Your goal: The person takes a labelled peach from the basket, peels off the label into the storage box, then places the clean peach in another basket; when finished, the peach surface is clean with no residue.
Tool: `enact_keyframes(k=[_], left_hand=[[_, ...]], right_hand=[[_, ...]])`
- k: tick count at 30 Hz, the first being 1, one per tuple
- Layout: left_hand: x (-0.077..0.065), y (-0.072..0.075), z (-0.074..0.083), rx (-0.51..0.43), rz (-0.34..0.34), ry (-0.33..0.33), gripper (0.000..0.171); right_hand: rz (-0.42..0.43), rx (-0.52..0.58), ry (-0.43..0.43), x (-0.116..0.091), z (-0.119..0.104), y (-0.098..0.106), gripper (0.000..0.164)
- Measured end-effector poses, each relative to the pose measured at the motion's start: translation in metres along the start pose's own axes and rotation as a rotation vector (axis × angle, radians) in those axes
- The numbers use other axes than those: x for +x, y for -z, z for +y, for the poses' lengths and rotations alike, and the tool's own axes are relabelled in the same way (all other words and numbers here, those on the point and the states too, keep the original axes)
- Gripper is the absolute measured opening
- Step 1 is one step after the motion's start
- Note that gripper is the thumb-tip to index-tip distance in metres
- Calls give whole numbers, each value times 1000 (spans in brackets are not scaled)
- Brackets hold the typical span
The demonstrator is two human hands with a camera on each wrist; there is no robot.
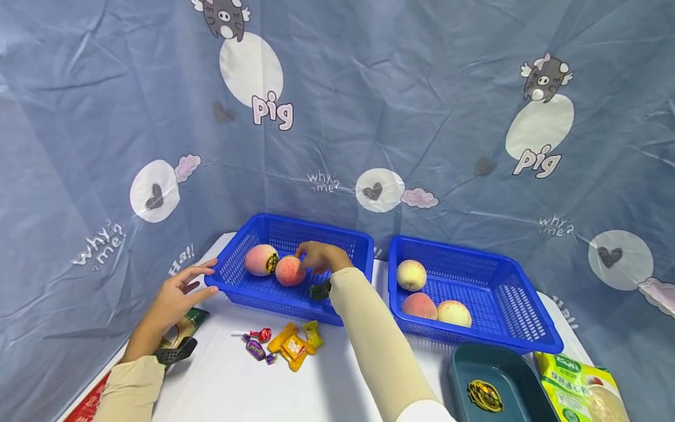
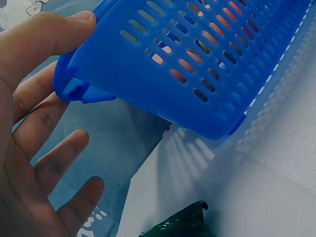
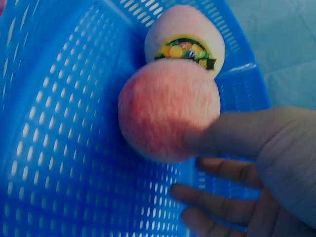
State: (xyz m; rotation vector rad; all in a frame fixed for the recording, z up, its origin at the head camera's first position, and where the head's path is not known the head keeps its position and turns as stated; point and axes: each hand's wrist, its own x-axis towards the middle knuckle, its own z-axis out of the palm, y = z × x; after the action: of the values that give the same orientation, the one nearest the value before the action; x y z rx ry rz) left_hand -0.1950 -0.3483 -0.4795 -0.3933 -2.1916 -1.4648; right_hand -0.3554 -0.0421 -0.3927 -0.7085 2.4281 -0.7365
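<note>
My left hand (image 1: 178, 293) is at the near left corner of the left blue basket (image 1: 285, 302). In the left wrist view its thumb (image 2: 74, 24) lies on the rim, with fingers behind the rim and the lower fingers spread free. My right hand (image 1: 328, 258) reaches into this basket beside a red peach (image 1: 289, 271). In the right wrist view the thumb overlaps the peach's side, while the other fingers extend past it, not wrapped round it. A paler pink peach (image 3: 185, 34) with a fruit sticker sits against the red one.
A second blue basket (image 1: 477, 339) on the right holds three peaches. In front lie a lollipop (image 1: 263, 334), a purple candy (image 1: 255, 350) and an orange packet (image 1: 293, 348). A dark green tray (image 1: 519, 375) and a yellow-green Knorr bag (image 1: 580, 387) stand at the near right.
</note>
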Motion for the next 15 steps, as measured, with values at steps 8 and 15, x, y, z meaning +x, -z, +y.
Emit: enact_keyframes(k=[8, 15], left_hand=[[-1, 2, 5, -23, 6, -14, 33], [0, 2, 4, -38, -7, 16, 33]], right_hand=[[32, -14, 0, 3, -4, -5, 38], [56, -83, -40, 8, -7, -7, 52]])
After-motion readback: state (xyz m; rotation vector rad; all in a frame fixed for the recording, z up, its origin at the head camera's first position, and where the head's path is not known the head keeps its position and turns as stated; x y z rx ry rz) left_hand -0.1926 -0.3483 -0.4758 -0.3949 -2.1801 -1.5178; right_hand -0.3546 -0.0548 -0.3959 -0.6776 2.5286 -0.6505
